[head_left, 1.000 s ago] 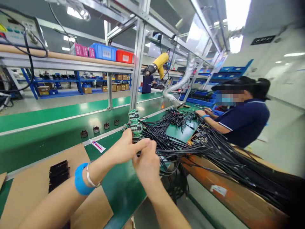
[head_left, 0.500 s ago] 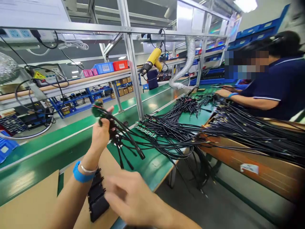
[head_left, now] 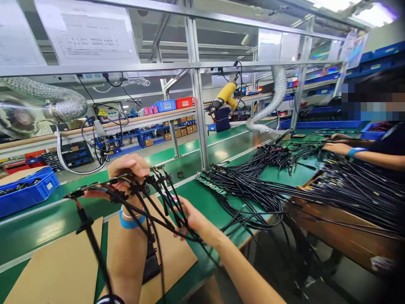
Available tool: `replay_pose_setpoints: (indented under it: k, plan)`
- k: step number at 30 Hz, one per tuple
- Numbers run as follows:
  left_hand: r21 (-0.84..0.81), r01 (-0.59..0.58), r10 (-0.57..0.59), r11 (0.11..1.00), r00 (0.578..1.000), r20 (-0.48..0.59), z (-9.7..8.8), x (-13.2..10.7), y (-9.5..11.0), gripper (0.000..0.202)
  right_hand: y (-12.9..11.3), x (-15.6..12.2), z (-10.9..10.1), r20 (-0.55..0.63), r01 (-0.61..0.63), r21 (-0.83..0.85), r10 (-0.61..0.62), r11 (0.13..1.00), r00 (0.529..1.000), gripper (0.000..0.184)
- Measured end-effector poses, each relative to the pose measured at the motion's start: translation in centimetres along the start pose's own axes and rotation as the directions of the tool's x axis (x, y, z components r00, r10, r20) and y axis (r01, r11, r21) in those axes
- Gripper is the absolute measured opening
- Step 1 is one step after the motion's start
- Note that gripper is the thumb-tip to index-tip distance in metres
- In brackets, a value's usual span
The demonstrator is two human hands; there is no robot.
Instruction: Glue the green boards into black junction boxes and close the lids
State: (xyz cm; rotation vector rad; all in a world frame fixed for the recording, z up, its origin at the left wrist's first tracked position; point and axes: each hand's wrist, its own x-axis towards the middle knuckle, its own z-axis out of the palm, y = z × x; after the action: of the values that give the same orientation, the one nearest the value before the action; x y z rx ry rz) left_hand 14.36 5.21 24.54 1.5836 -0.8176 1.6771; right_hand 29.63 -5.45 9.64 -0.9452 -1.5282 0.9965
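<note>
My left hand [head_left: 131, 166] is raised over the bench, its fingers closed on a narrow strip of circuit board [head_left: 74, 193] with black cables attached. One thick black cable [head_left: 95, 249] hangs from the strip's left end, and several more run down to the right. Lower and to the right, my right hand [head_left: 194, 217] has its fingers closed round the black cables [head_left: 164, 194] hanging from the strip; some fingers are hidden behind them. Beneath my left forearm, a black plastic part [head_left: 152, 264] lies partly hidden on the cardboard sheet [head_left: 174, 257].
Bundles of black cables with green boards [head_left: 211, 183] cover the green bench on the right, reaching a cardboard box [head_left: 335, 232]. A yellow heat gun [head_left: 226, 97] hangs ahead. A blue bin [head_left: 28, 190] stands left. A co-worker's hand [head_left: 338, 147] is at the far right.
The view has turned left. My left hand has tipped over, so the strip now stretches out sideways. My right hand has moved forward from below and taken hold of the cables.
</note>
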Motion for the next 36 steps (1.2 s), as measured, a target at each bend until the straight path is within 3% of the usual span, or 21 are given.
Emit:
replay_pose_setpoints:
  k: [2,6,8,10,13,16,18,20,22,23,26,28,30,32,36]
  plan:
    - [0.071,-0.155,0.15,0.985,0.986,0.072,-1.4,-0.1,0.1,0.085,-0.2,-2.0,1.9,0.003,0.008,-0.033,-0.008,0.999,1.0,0.119]
    - [0.193,-0.168,0.178,0.967,0.983,-0.037,-3.0,-0.7,0.9,0.084,-0.7,-2.8,5.8,-0.097,0.006,-0.158,-0.022,0.987,0.995,0.138]
    - [0.252,-0.176,0.197,0.952,0.979,-0.059,-3.4,-0.8,1.5,0.081,0.2,-1.7,7.8,-0.152,-0.062,-0.181,0.035,0.981,0.988,0.131]
    - [0.287,-0.181,0.198,0.941,0.98,-0.029,-4.0,-0.8,2.4,0.079,1.4,-0.6,9.0,-0.234,-0.112,-0.22,0.059,0.969,0.97,0.105]
    - [0.337,-0.145,0.165,0.93,0.986,-0.032,-5.2,-0.7,3.9,0.078,1.4,-0.1,8.4,-0.315,-0.12,-0.335,0.009,0.935,0.949,0.063]
    - [0.376,-0.068,0.118,0.924,0.987,-0.113,-5.9,-1.0,4.9,0.082,-2.2,0.2,5.7,-0.326,-0.1,-0.553,-0.104,0.827,0.94,0.047]
    - [0.335,-0.008,0.079,0.942,0.977,-0.199,-6.0,-1.7,5.0,0.084,-6.1,1.4,4.3,-0.297,-0.044,-0.726,-0.255,0.687,0.92,0.046]
    - [0.258,0.082,0.002,0.963,0.951,-0.311,-6.2,-2.7,4.7,0.083,-10.3,3.7,3.9,-0.22,-0.052,-0.885,-0.317,0.462,0.923,0.039]
    - [0.154,0.265,-0.183,0.952,0.895,-0.406,-6.8,-4.2,4.5,0.078,-14.2,6.5,4.1,-0.088,-0.046,-0.978,-0.205,0.202,0.975,0.019]
    - [0.089,0.387,-0.313,0.918,0.843,-0.437,-7.2,-5.1,4.5,0.078,-15.8,7.8,4.3,-0.052,-0.035,-0.994,-0.161,0.107,0.986,0.018]
    - [-0.149,0.686,-0.676,0.713,0.614,-0.408,-8.4,-8.1,5.4,0.095,-18.9,11.0,4.4,-0.009,-0.014,-0.998,-0.078,-0.055,0.997,0.02]
    - [-0.305,0.747,-0.803,0.591,0.511,-0.307,-8.6,-10.0,6.3,0.108,-19.6,12.6,4.0,0.037,0.031,-0.993,-0.051,-0.113,0.998,0.028]
    - [-0.421,0.758,-0.865,0.498,0.467,-0.181,-8.1,-11.4,7.2,0.114,-19.3,13.9,3.0,0.135,0.128,-0.985,-0.059,-0.117,0.989,0.04]
    - [-0.467,0.774,-0.896,0.428,0.43,-0.109,-7.1,-12.3,7.6,0.109,-18.3,15.1,1.9,0.235,0.231,-0.971,-0.07,-0.059,0.969,0.049]
    - [-0.478,0.79,-0.922,0.385,0.346,-0.172,-5.6,-13.3,5.8,0.046,-16.3,16.8,0.9,0.341,0.333,-0.937,0.072,0.103,0.937,0.052]
